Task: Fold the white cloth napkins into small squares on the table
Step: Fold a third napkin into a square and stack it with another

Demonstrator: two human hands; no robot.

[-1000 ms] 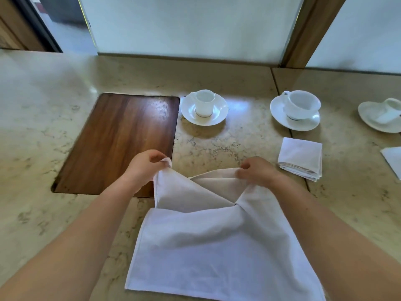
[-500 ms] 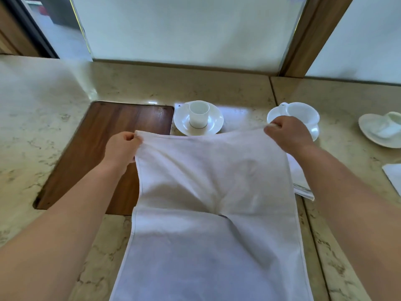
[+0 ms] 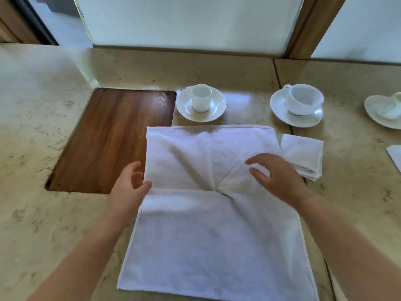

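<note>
Both hands have let go of the far corners they pinched half a second ago, and the white napkin [image 3: 214, 213], then lifted and stretched, now lies on the marble tabletop [image 3: 43, 118] with its far edge just short of the espresso cup and saucer [image 3: 201, 103]. Its far half is creased, the wrinkles meeting at a pucker near the middle; its left edge overlaps the wooden board [image 3: 108, 137]. The left hand [image 3: 130, 185] sits at the napkin's left edge, fingers loosely spread and relaxed, thumb touching the cloth, gripping nothing. The right hand [image 3: 277, 177] is over the napkin's right part, fingers extended and apart, palm down; whether it presses the cloth I cannot tell. Just right of it lies a folded napkin [image 3: 303, 153], partly under the open one's corner. A wider cup and saucer [image 3: 301, 105] stands beyond.
</note>
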